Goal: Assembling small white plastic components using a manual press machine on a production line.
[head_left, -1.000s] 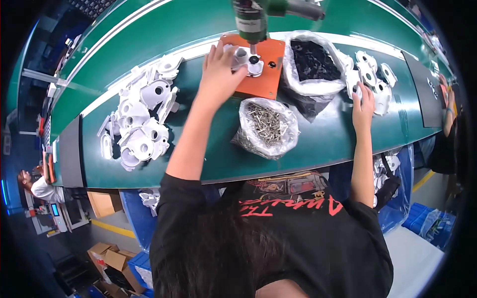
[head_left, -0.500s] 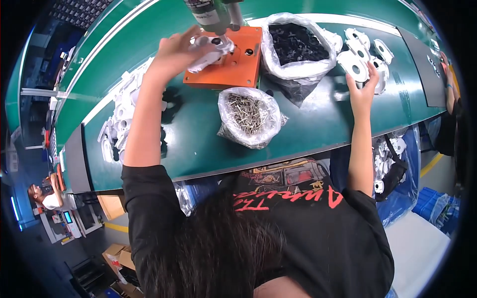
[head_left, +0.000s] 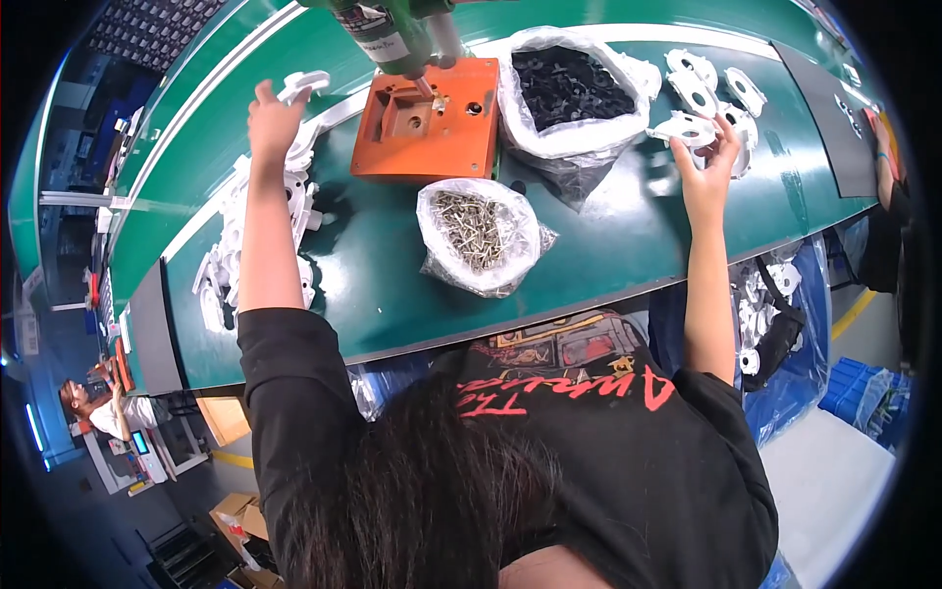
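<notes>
The left hand (head_left: pixel 275 123)'s fingers are clamped on a white part (head_left: pixel 306 84) above the pile (head_left: pixel 228 236), toward the desk (head_left: pixel 589 250)'s far left corner. The right hand (head_left: pixel 708 167)'s fingers grip another part (head_left: pixel 684 127) near the right end. Between them, an orange block (head_left: pixel 422 157) sits by the far edge.

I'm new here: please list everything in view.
Bench: one, green, across centre
Block: one, orange, on bench
Power tool: one, green, above block
Fastener bag: one, whitish, near person
Black-parts bag: one, whitish, right of block
Holed parts: many, white, both sides
Mats: two, dark, bench ends
Crates: several, blue, below bench
Boxes: several, brown, lower left
Co-workers: two, white and dark clothing, far sides
Shirt: one, black, lower centre
Left hand: one, holding white part
Right hand: one, holding white part
</notes>
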Demonstrator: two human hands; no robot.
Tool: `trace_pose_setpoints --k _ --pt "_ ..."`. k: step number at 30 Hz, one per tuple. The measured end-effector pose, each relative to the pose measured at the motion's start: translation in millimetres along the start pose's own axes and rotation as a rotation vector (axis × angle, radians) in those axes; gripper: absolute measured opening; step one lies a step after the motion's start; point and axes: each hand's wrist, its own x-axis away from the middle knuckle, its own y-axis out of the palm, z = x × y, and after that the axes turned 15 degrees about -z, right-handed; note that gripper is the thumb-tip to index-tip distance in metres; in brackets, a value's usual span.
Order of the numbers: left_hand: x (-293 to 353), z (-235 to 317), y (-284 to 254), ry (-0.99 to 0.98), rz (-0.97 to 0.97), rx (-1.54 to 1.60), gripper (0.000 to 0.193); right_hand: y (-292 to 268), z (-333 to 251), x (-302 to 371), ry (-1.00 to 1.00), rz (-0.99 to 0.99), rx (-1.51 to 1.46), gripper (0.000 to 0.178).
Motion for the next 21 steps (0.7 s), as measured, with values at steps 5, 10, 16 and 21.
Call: trace_pose_setpoints --k 5,10,16,21 --pt "5.1 -38.8 7.5 -0.317 -0.356 -0.448 0.073 1.1 3.1 -0.9 -0.003 -0.021 -0.191 0.070" --pt "7.1 -41.8 12.2 -0.195 -0.425 -0.268 0.058 3.6 11.7 0.4 -0.064 -0.008 -0.332 0.071" --pt "9.2 -36.4 18.5 0.048 -0.414 0.039 0.045 4.1 9.7 1.5 -0.056 -0.043 -0.319 0.071" --pt "48.2 -4.1 -1.4 0.193 -0.278 0.386 0.033 2.8 0.9 3.6 -0.051 -0.096 -0.296 0.065"
